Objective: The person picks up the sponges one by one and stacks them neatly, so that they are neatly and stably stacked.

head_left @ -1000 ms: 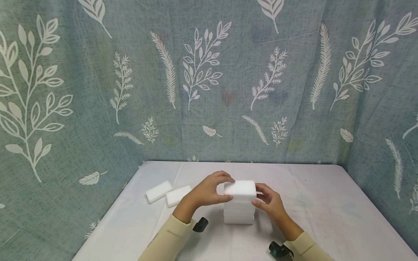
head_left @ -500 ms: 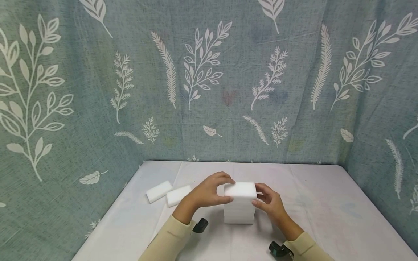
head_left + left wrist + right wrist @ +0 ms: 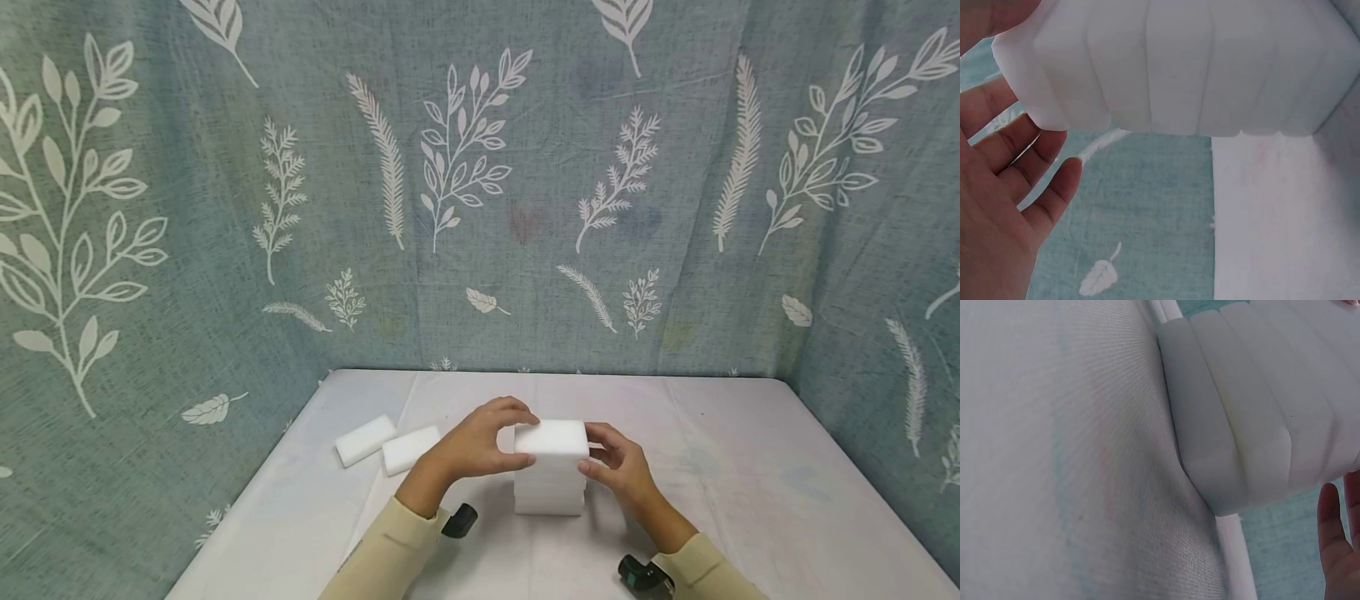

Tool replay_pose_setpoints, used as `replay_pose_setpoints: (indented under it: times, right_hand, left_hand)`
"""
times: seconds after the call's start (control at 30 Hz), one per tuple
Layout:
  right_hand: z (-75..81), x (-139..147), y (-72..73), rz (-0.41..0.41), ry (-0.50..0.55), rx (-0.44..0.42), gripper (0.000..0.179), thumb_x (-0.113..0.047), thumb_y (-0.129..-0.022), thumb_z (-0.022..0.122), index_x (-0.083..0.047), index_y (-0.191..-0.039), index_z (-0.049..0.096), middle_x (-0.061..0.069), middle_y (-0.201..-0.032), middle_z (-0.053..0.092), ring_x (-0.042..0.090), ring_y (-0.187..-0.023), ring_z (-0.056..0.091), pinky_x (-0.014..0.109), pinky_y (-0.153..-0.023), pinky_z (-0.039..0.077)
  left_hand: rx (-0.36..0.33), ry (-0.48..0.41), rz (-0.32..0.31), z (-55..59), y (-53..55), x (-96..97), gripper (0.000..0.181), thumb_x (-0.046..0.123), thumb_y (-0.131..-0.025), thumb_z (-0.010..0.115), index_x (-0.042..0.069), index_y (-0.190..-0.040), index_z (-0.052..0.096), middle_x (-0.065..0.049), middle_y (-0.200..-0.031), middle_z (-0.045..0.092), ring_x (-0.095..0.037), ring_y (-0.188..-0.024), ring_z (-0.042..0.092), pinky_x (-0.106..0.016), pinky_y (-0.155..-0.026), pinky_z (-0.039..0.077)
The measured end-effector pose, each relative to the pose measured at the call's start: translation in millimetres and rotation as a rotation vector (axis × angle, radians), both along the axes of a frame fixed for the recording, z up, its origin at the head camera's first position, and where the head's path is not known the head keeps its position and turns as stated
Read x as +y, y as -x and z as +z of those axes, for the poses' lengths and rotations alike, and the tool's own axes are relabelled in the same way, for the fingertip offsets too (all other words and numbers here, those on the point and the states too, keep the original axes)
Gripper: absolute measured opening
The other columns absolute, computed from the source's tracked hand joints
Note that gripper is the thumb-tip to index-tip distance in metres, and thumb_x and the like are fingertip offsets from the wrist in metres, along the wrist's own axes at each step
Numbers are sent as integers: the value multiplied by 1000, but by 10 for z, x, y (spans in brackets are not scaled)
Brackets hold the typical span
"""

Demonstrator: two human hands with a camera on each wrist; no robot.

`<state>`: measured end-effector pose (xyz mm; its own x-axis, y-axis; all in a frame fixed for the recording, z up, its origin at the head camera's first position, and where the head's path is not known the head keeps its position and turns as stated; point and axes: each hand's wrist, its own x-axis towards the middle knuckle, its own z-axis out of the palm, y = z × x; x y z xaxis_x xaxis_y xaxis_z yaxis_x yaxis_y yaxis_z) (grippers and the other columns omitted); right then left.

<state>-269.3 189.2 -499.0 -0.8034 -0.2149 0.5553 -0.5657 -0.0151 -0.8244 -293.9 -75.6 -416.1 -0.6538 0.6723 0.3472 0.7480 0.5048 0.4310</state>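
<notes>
A stack of white sponges (image 3: pixel 549 493) stands upright on the table, with several flat rectangular blocks one on another. At its left end, my left hand (image 3: pixel 476 442) holds the top sponge (image 3: pixel 552 436) between thumb and fingertips. My right hand (image 3: pixel 624 468) grips the right end of that sponge, thumb at the front corner and fingers behind. The left wrist view shows the layered side of the stack (image 3: pixel 1179 69) beside the left hand (image 3: pixel 997 212). In the right wrist view the lowest sponge (image 3: pixel 1200 419) rests on the cloth, and fingers (image 3: pixel 1335 531) reach the upper layers.
Two loose white sponges, one farther left (image 3: pixel 365 440) and one nearer the left forearm (image 3: pixel 409 451), lie flat on the table. A white cloth (image 3: pixel 750 500) covers the table. Blue-green leaf-patterned fabric (image 3: pixel 480 208) hangs behind it and at both sides.
The top sponge has sunk slightly onto the stack, and my left hand has come down a little with it. My right hand has hardly moved, and the loose sponges lie as before.
</notes>
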Motion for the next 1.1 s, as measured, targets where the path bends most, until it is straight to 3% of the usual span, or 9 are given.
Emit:
replay_pose_setpoints:
  times: [0.37, 0.53, 0.67, 0.9, 1.1]
  right_hand:
    - [-5, 2, 7, -23, -19, -27, 52, 8, -82, 72, 8, -130, 53, 21, -124, 56, 18, -109, 58, 28, -93, 48]
    - [62, 0, -33, -8, -19, -28, 56, 11, -81, 71, 11, -133, 49, 25, -127, 54, 15, -112, 56, 27, -94, 47]
    - [21, 17, 0, 4, -7, -46, 58, 9, -82, 71, 7, -136, 48, 23, -130, 54, 16, -114, 55, 32, -97, 46]
    - [47, 41, 3, 36, 38, 30, 56, 10, -82, 69, 12, -134, 47, 26, -127, 54, 19, -112, 57, 34, -94, 48]
    - [81, 36, 11, 39, 38, 40, 55, 10, -83, 68, 11, -133, 48, 25, -127, 55, 19, -111, 58, 33, -93, 48]
  left_hand:
    - [-8, 5, 6, -9, -7, -3, 48, 48, -83, 74, 21, -122, 66, 11, -121, 56, -9, -116, 51, -37, -95, 46]
    - [-14, -3, 4, -19, -9, -12, 50, 50, -82, 74, 22, -122, 66, 11, -122, 55, -9, -117, 50, -38, -96, 45]
    - [-4, -23, -17, -29, 1, -25, 51, 51, -82, 74, 22, -123, 64, 12, -122, 55, -9, -116, 51, -37, -96, 45]
    - [19, -85, -66, -55, 13, -131, 53, 47, -85, 72, 18, -129, 60, 8, -123, 58, -15, -109, 56, -38, -90, 48]
    - [-16, -54, 11, -98, -21, -362, 56, 52, -87, 68, 26, -135, 54, 10, -120, 58, -14, -106, 55, -40, -89, 47]
